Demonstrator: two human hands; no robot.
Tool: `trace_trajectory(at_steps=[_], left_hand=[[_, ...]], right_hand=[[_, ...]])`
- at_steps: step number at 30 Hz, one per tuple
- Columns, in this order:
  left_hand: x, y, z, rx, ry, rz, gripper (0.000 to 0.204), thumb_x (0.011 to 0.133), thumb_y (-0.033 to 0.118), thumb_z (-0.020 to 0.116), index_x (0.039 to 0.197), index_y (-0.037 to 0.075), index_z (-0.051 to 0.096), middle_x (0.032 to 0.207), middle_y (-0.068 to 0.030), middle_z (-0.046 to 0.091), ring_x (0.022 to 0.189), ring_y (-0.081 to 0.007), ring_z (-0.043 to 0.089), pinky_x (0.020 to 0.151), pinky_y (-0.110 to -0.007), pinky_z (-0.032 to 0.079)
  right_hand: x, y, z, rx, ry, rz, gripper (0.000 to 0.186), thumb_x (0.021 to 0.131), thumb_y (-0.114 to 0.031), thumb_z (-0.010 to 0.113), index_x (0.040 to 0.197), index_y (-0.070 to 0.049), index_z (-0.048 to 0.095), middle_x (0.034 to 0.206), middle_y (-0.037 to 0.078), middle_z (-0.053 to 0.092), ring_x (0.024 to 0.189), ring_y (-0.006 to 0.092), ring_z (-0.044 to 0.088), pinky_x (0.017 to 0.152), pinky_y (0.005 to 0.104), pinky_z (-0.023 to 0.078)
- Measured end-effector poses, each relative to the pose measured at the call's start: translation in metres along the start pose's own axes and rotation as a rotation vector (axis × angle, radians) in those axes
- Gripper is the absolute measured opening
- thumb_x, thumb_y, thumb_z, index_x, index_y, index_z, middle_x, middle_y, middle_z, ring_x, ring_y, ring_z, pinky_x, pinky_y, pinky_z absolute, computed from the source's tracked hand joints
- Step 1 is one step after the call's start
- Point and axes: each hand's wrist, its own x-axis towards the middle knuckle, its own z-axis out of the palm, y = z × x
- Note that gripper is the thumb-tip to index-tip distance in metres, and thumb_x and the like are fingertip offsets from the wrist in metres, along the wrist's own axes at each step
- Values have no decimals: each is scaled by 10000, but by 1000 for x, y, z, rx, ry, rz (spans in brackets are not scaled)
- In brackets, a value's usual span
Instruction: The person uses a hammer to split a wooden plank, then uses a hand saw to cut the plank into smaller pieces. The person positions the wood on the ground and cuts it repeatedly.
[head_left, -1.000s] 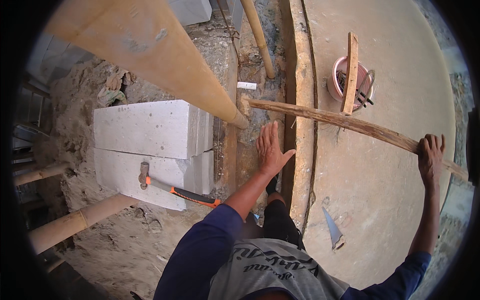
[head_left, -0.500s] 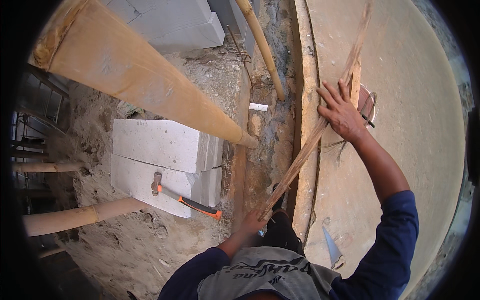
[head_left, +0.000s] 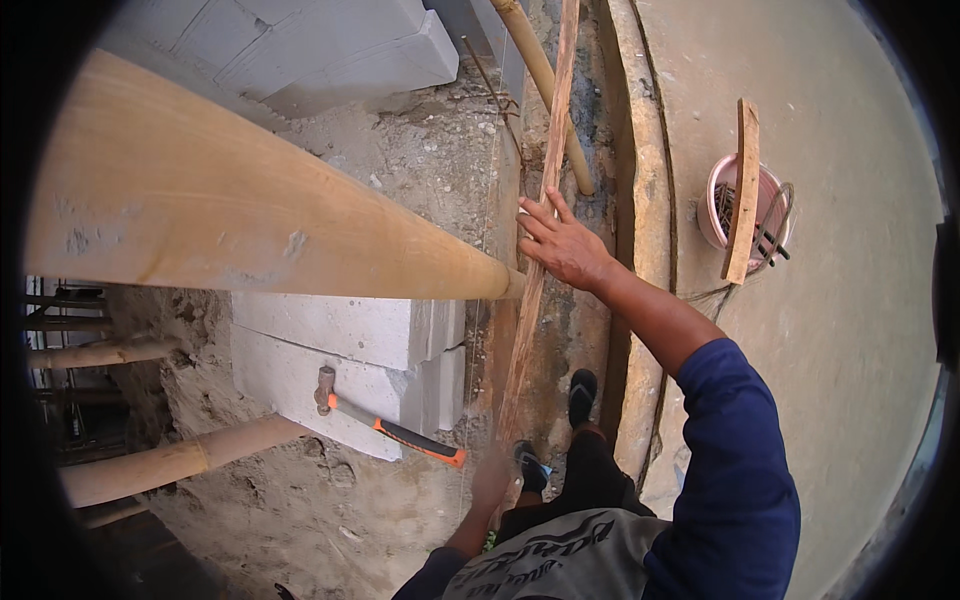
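A long, narrow, rough wooden strip (head_left: 541,225) slants from my body to the far edge of view. My right hand (head_left: 568,248) holds it partway along, its fingers laid over the strip and the thumb hidden. Near my body, my left hand (head_left: 490,480) is blurred by motion around the strip's near end. The strip passes close to the lower end of a thick bamboo pole (head_left: 300,215). On the pale blocks (head_left: 330,325) to the left lies a hammer (head_left: 390,428) with an orange and black handle.
A pink bucket (head_left: 712,200) on the concrete slab at right holds rods or nails, with a short wooden piece (head_left: 743,190) across it. A concrete ledge (head_left: 648,220) borders the narrow trench where my feet stand. A thinner bamboo pole (head_left: 540,70) leans ahead; another (head_left: 190,460) lies left.
The strip has swung left, from over the slab and bucket to along the trench. My right hand has moved left with it, and the bucket is now uncovered.
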Motion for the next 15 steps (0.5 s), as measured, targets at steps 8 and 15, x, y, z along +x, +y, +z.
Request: trace_trajectory(at_steps=[8,15], left_hand=[[-22,-50,-15,76,-121,-190,475,781,335,696,1109,8,591,1039,-238,661,1009,-413,638,841,-471,502],[-137,-98,0,126,-225,-310,273,842,261,623,1039,76,584,1010,-226,581,931,-418,601,750,-518,501]], right_hand=[[-15,-14,57,38,-201,-27,193,858,-165,565,1040,-104,592,1279,139,510,1388,322,354,1171,606,188],[-43,-93,82,212,-178,-74,179,840,-180,567,989,-84,588,1267,173,511,1303,315,431,1146,543,265]])
